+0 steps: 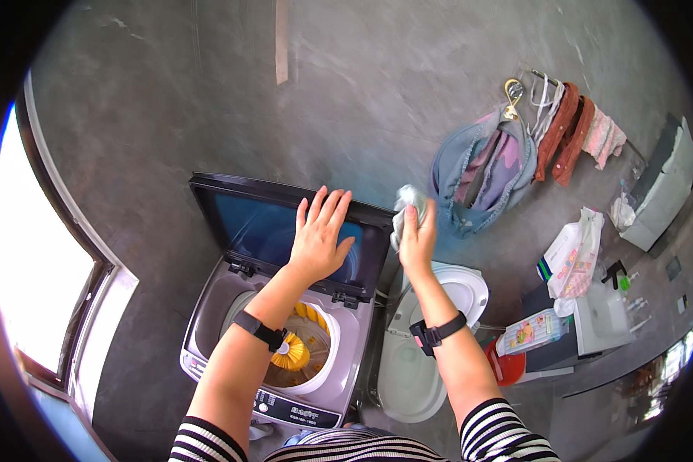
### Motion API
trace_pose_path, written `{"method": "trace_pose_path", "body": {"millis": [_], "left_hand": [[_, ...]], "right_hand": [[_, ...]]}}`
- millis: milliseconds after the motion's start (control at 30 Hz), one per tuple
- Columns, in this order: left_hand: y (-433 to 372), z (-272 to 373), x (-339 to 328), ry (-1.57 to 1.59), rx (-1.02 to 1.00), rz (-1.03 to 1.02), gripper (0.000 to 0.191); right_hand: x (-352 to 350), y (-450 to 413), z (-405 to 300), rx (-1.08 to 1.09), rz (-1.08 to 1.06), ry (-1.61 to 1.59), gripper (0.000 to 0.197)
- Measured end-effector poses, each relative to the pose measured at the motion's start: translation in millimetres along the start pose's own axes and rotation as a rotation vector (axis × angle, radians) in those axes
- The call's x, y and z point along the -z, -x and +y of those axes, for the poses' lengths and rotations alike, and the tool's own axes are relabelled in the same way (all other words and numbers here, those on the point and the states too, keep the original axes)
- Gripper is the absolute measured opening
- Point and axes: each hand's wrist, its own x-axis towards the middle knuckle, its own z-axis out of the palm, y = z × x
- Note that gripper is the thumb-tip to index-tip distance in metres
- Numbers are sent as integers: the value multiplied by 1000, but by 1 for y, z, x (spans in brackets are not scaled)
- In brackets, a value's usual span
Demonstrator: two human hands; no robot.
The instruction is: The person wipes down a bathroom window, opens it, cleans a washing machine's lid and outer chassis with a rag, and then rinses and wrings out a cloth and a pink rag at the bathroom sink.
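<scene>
A top-loading washing machine (pixel 346 346) stands before me with its dark lid (pixel 254 216) raised. My left hand (pixel 322 234) lies spread against the inner side of the lid near its upper edge, holding nothing. At the lid's right edge, my right hand (pixel 418 234) grips a crumpled light cloth (pixel 405 211), slightly blurred. Below my left forearm, the round drum opening shows a yellow agitator (pixel 291 352) at its bottom. Whether the cloth touches the lid cannot be told.
Right of the washer is a toilet (pixel 413 378) with its lid up. Clothes (pixel 485 167) hang on the wall at upper right. A red bucket (pixel 509 369) stands beside a washbasin (pixel 606 315). A bright window (pixel 40 242) is at far left.
</scene>
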Motion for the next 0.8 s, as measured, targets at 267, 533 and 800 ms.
{"method": "trace_pose_path", "body": {"millis": [267,533,800], "left_hand": [[-2,-32,11,71,-125,-20,93],[11,-66,10,260,-22,108,91],[75,-163,35,204,197,202,88]], "right_hand": [[-29,15,-40,582,-286,930,44],[-108,8,-18,707,-378,830,35],[-234,0,-4,824,-432,724,35]]}}
